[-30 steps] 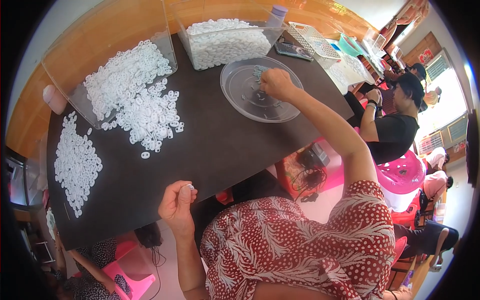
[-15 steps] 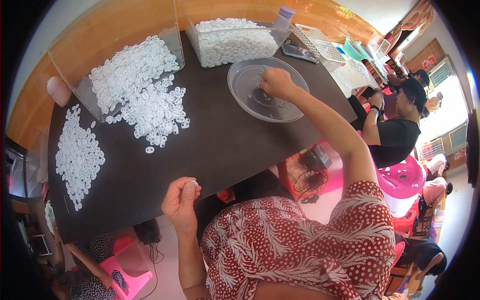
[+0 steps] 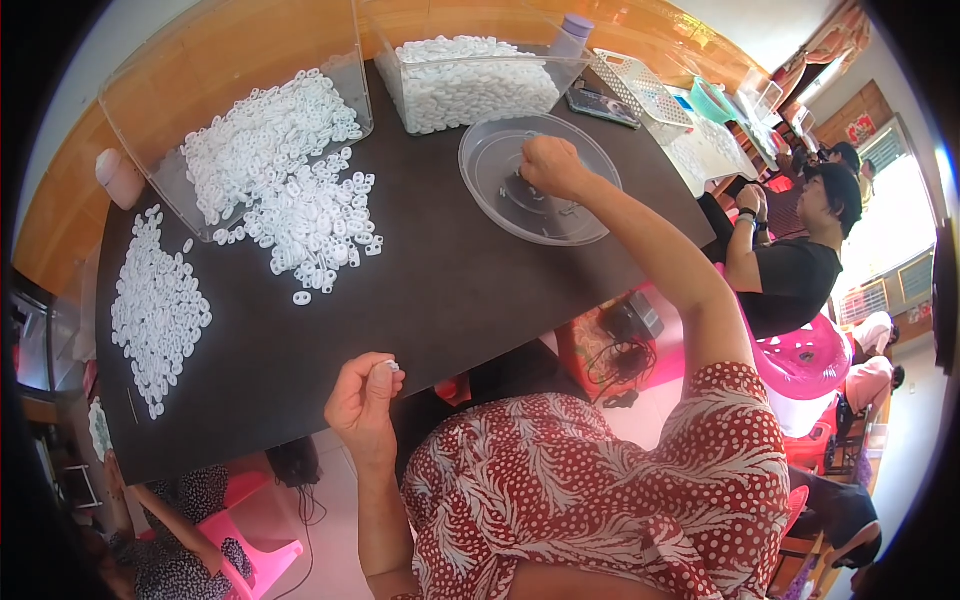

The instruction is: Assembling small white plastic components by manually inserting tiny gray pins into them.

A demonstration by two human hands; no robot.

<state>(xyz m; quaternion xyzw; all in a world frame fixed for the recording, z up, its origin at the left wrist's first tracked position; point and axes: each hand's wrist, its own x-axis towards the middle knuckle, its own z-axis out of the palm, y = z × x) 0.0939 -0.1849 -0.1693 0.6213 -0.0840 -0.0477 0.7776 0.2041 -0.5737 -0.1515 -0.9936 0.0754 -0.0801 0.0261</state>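
Observation:
My left hand point(image 3: 366, 402) is held at the table's near edge, thumb and finger pinching a small white plastic piece point(image 3: 392, 366). Farther off to the right, my right hand point(image 3: 553, 165) reaches into a shallow round clear plastic dish point(image 3: 487, 190). Its fingers are pressed together low over the dish; whatever they grip is hidden. Several tiny thin grey pieces point(image 3: 568, 210) lie in the dish. Left of centre, a heap of white two-holed pieces point(image 3: 315, 220) spills from a tipped clear bin point(image 3: 140, 105). A narrower pile of white pieces point(image 3: 160, 310) lies at the far left.
Another clear bin of white pieces point(image 3: 475, 90) stands at the back. A phone point(image 3: 602, 107), a white basket point(image 3: 640, 85) and a lilac-capped bottle point(image 3: 570, 38) are to its right. People sit nearby: one in black point(image 3: 795, 270) at right, another at lower left point(image 3: 185, 550).
Both hands stay almost in place; my right fingers shift slightly within the dish. At right, the person in black has raised their head a little.

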